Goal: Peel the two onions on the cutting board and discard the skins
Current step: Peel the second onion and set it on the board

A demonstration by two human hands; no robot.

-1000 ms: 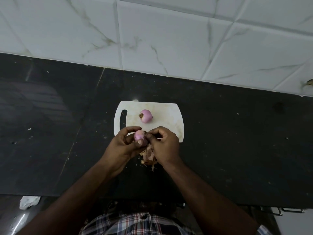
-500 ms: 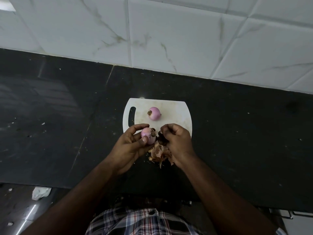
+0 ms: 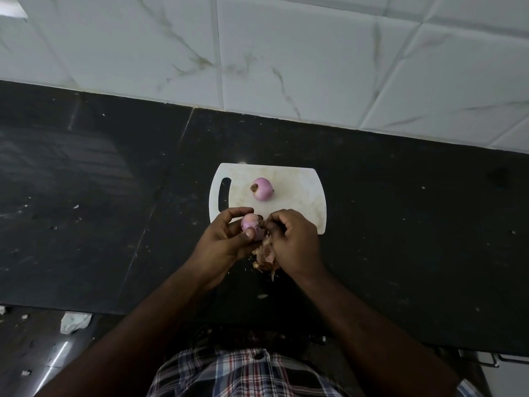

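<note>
A white cutting board (image 3: 303,196) lies on the black counter. On it rests a pink onion (image 3: 262,189), its brown root end facing left. My left hand (image 3: 226,245) grips a second pink onion (image 3: 249,222) at the board's near edge, thumb pressed on its front. My right hand (image 3: 294,239) is curled against that onion's right side and pinches its dry skin at the top end. A heap of brown skins (image 3: 264,257) lies on the counter between and below my hands, partly hidden by them.
The black stone counter (image 3: 114,210) stretches left and right, speckled with small crumbs. A white marble-tiled wall (image 3: 286,58) stands behind it. A crumpled white scrap (image 3: 75,322) lies on the floor at lower left. Metal handles (image 3: 498,361) show at lower right.
The camera view has shifted slightly. My hands have stayed on the onion at the board's near edge, the right fingers working at its skin. The heap of skins remains below.
</note>
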